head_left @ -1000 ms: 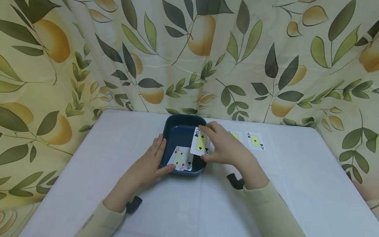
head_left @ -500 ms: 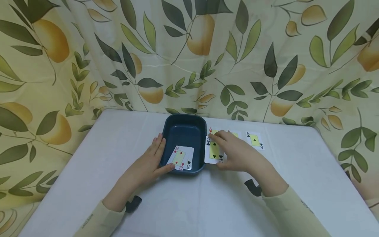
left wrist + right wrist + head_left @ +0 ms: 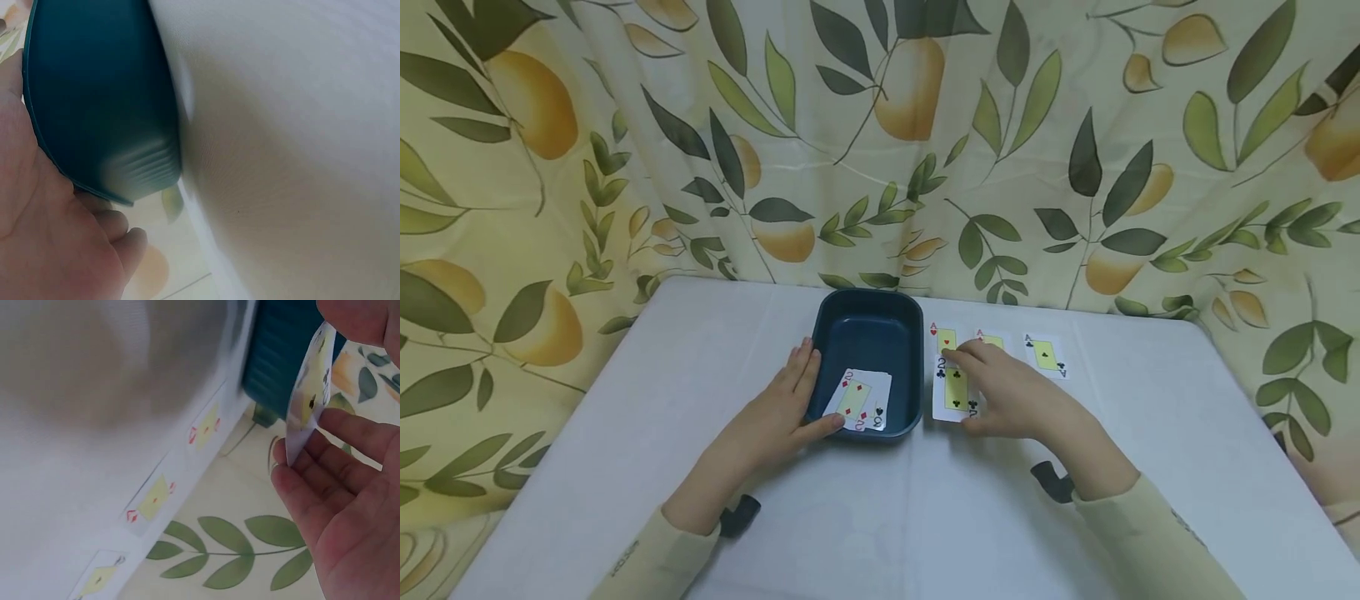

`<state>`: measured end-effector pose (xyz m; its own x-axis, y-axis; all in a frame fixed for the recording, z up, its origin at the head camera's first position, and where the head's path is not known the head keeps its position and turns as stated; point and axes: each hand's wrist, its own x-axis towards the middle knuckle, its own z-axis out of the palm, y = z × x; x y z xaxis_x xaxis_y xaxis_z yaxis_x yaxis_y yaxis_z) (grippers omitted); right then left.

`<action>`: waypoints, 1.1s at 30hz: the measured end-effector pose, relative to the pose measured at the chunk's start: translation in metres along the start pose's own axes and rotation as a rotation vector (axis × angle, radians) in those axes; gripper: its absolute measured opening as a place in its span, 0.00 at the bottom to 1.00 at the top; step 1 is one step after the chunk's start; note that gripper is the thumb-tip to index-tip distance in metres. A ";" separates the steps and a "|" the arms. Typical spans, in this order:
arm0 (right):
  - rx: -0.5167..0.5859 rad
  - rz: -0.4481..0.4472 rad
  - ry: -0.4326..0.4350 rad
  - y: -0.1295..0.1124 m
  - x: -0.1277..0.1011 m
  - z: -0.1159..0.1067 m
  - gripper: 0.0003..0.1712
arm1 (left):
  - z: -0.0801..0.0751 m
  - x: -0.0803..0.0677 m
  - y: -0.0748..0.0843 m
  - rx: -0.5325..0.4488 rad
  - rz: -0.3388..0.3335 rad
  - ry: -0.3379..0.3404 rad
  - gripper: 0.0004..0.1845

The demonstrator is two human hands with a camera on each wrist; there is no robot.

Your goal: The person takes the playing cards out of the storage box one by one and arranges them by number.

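In the head view my right hand (image 3: 1011, 392) pinches a two of clubs playing card (image 3: 953, 392) between thumb and fingers, just right of a dark blue tray (image 3: 919, 358). The right wrist view shows this card (image 3: 309, 394) tilted up off the table, edge nearly toward the camera. My left hand (image 3: 775, 412) rests against the tray's left side, fingers straight along it and thumb at the near rim. Inside the tray's near end lies a two of diamonds (image 3: 853, 398), overlapping another two (image 3: 880, 408).
Beyond the right hand lie an ace of hearts (image 3: 946, 337), a partly covered ace with a red letter (image 3: 994, 341) and an ace of clubs (image 3: 1047, 356), in a row on the white tablecloth (image 3: 880, 517). A fruit-patterned curtain (image 3: 880, 208) hangs behind the table.
My right hand has carried the two of clubs rightward, from over the tray to beside it, just in front of the ace of hearts. The left hand and tray have stayed put.
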<state>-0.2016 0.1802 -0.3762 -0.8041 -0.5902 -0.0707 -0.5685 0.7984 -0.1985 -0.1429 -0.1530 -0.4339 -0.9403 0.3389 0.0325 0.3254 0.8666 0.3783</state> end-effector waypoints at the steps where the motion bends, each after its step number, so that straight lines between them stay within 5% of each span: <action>1: 0.002 0.004 -0.003 0.001 0.000 0.001 0.53 | 0.000 0.000 0.000 0.003 -0.001 -0.001 0.55; 33: 0.035 0.078 -0.112 0.010 0.011 0.033 0.53 | -0.001 0.000 0.001 -0.015 -0.002 -0.008 0.54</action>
<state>-0.2102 0.1775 -0.4114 -0.8199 -0.5380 -0.1959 -0.4972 0.8386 -0.2224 -0.1432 -0.1524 -0.4332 -0.9402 0.3397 0.0245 0.3215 0.8618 0.3924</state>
